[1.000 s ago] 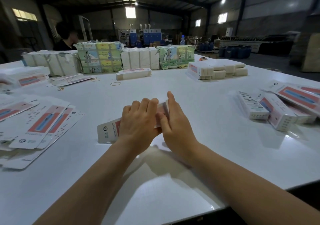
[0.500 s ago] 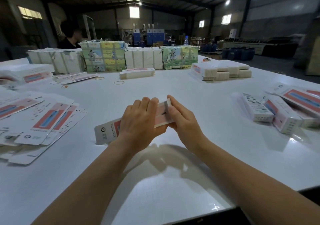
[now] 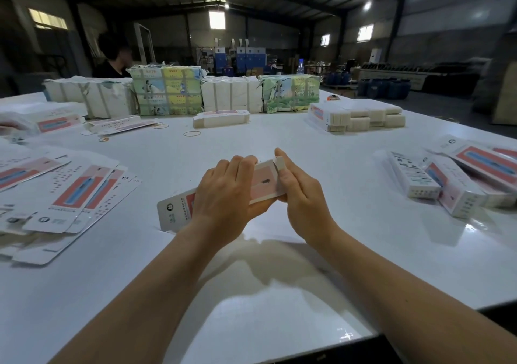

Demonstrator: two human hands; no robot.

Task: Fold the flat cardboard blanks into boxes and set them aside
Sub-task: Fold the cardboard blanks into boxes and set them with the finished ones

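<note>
At the centre of the white table (image 3: pixel 279 293) the person holds one partly formed box (image 3: pixel 260 180), its printed end reaching out toward 8 o'clock. The left hand (image 3: pixel 223 195) wraps over the box's middle, fingers curled across the top. The right hand (image 3: pixel 300 193) grips the 3 o'clock end, and a small end flap (image 3: pixel 279 162) stands up just beside its forefinger. By the look of it this end is not yet tucked shut, and the far printed end looks open as well.

At 3 o'clock lie the finished boxes (image 3: pixel 436 179), a small heap set aside. At 9 o'clock the flat blanks (image 3: pixel 75 193) are fanned out in a stack, so much of the job appears to remain. Wrapped bundles (image 3: pixel 167 89) line the 12 o'clock side.
</note>
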